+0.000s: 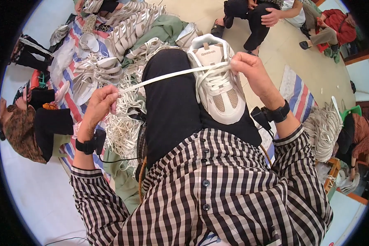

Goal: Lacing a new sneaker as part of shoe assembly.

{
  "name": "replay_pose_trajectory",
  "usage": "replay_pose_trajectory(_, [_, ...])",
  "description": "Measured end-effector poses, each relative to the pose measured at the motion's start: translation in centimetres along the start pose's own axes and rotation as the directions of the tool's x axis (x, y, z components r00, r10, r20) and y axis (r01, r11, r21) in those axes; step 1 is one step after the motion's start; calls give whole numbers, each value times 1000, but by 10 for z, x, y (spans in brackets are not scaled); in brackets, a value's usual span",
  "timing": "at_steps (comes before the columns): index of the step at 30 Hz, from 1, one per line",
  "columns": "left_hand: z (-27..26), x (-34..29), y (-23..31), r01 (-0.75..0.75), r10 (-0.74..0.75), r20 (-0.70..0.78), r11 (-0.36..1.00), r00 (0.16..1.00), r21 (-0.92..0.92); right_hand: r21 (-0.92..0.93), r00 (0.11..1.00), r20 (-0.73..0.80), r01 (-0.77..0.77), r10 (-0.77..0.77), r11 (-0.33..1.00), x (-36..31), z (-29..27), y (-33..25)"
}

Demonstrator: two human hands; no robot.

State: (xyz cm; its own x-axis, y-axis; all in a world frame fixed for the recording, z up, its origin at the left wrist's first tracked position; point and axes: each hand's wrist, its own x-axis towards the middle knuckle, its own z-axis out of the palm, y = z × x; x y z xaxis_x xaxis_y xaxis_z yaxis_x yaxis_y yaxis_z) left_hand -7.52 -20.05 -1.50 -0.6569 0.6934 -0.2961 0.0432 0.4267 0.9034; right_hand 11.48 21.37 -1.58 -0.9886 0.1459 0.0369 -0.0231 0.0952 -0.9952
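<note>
A cream and beige sneaker (pixel 225 107) lies over my right thigh, its toe toward me and its tongue facing away. White lacing crosses its front. From the shoe's upper eyelets a flat white shoelace (pixel 164 76) runs taut across my left knee to my left hand (pixel 100 103), whose thumb and fingers pinch its end. My right hand (pixel 250 70) is closed at the right edge of the shoe's opening, fingers pinched on the lace where it meets the upper eyelets. The fingertips partly hide that spot.
A heap of loose white laces (pixel 125 129) lies left of my legs. Stacked shoe uppers (pixel 131 33) rest on a striped sheet (pixel 71 53) beyond it. At the right stands a bundle of pale uppers (pixel 323 131). Several people sit around, one (pixel 258 18) straight ahead.
</note>
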Motion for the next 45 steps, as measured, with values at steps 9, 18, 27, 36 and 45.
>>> replay_pose_trajectory(9, [-47, -4, -34, 0, 137, -339, 927, 931, 375, -91, 993, -12, 120, -121, 989, -6, 7, -3])
replay_pose_trajectory(18, [-1, 24, -2, -126, 558, -351, 644, 752, 754, -62, 993, -112, 22, -29, 998, -5, 6, -8])
replay_pose_trajectory(27, [162, 50, 85, -489, 580, -14, 699, 815, 522, -675, 939, 80, 299, -335, 674, 0, 26, -38])
replay_pose_trajectory(36, [177, 73, 94, -538, 677, 2, 583, 736, 609, -718, 910, 101, 346, -401, 604, -3, 24, -37])
replay_pose_trajectory(45, [180, 57, 101, -484, 498, -37, 856, 866, 179, -126, 997, -69, 24, -33, 992, 6, -5, -43])
